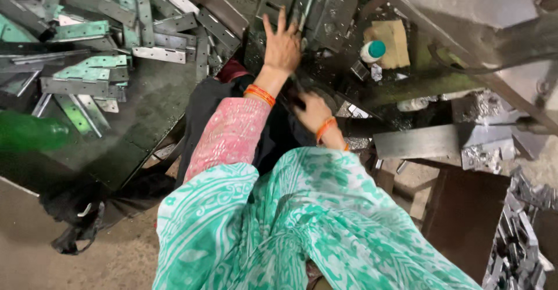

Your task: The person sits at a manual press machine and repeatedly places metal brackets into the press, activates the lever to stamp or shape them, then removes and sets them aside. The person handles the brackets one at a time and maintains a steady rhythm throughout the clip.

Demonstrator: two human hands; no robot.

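Observation:
My left hand [281, 44] reaches forward with its fingers spread, resting on dark metal parts [325, 8] of a machine bed. Orange bangles [260, 94] circle that wrist above a pink sleeve. My right hand [313, 111] sits lower and nearer, fingers curled around a dark, thin object I cannot make out, with an orange bangle on its wrist too. A green and white patterned cloth [302, 220] covers my lap below both hands.
A heap of flat metal strips with holes [116, 34] lies on a dark table at the left. A green bottle [29, 132] stands at the left edge. A small white bottle with a teal cap [372, 51] sits beside a yellow sponge [390, 41]. Metal scraps [517, 243] pile up at the lower right.

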